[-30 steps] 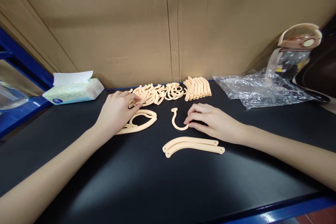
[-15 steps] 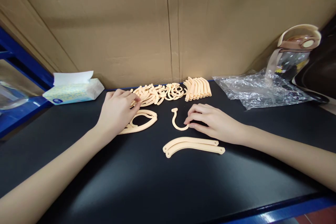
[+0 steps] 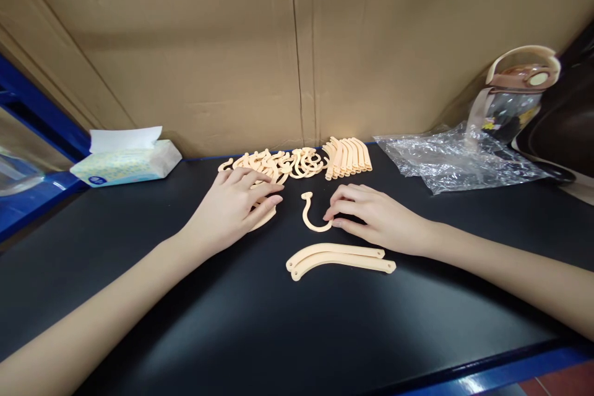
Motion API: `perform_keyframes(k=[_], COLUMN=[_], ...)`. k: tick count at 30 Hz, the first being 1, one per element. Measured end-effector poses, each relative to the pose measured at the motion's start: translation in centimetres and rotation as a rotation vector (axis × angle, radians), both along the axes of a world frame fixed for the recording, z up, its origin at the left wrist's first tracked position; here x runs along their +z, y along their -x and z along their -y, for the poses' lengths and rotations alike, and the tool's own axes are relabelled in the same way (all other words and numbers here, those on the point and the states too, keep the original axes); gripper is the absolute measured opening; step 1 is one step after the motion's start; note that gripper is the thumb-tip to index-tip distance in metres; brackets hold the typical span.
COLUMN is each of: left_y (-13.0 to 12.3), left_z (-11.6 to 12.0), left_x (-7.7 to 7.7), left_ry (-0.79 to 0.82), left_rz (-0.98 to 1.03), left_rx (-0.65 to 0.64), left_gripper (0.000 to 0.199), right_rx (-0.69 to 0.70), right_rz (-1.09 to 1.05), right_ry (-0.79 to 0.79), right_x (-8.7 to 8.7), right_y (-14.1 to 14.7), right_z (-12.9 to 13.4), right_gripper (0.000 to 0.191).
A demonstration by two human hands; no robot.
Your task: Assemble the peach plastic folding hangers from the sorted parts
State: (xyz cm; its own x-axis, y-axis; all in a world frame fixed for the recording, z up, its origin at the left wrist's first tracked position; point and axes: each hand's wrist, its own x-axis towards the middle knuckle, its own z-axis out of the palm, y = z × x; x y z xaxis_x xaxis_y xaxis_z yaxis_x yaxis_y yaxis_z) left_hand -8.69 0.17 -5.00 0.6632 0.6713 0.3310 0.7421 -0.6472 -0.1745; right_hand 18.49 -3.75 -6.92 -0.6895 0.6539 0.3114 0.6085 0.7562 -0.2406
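A cream plastic hanger hook (image 3: 308,216) lies flat on the black tabletop. The fingertips of my right hand (image 3: 359,213) pinch its curved end. My left hand (image 3: 234,207) has its fingers apart, with nothing seen between them. It covers most of a pair of curved hanger arms (image 3: 265,221), whose right edge shows below the thumb. Nearer to me, two curved hanger arms (image 3: 343,258) with holes at their ends lie side by side.
Behind the hands sit a heap of hooks (image 3: 306,163) and a row of stacked hanger arms (image 3: 348,158). A tissue pack (image 3: 127,163) stands at left. To the right are a crumpled clear plastic bag (image 3: 450,158) and a drinking bottle (image 3: 515,105). Cardboard (image 3: 208,62) closes off the back.
My left hand has moved right from beside the hook heap, over the pair of hanger arms, and its fingers have spread. My right hand stays at the hook.
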Motion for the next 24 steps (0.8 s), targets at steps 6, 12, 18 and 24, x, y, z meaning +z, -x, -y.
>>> perform_keyframes(k=[6, 12, 18, 24], left_y=[-0.09, -0.43, -0.48, -0.44], left_z=[0.24, 0.27, 0.44, 0.58], left_x=[0.02, -0.13, -0.15, -0.03], left_ry=[-0.045, -0.052, -0.043, -0.033], left_rz=[-0.025, -0.025, -0.006, -0.015], left_rx=[0.033, 0.057, 0.068, 0.081], left_gripper=[0.037, 0.04, 0.043, 0.045], right_rx=[-0.003, -0.007, -0.004, -0.008], right_rz=[0.0, -0.007, -0.002, -0.003], right_ry=[0.006, 0.009, 0.011, 0.017], right_x=[0.01, -0.03, 0.03, 0.08], right_y=[0.04, 0.08, 0.11, 0.11], right_z=[-0.02, -0.02, -0.01, -0.03], right_gripper=[0.021, 0.021, 0.021, 0.021])
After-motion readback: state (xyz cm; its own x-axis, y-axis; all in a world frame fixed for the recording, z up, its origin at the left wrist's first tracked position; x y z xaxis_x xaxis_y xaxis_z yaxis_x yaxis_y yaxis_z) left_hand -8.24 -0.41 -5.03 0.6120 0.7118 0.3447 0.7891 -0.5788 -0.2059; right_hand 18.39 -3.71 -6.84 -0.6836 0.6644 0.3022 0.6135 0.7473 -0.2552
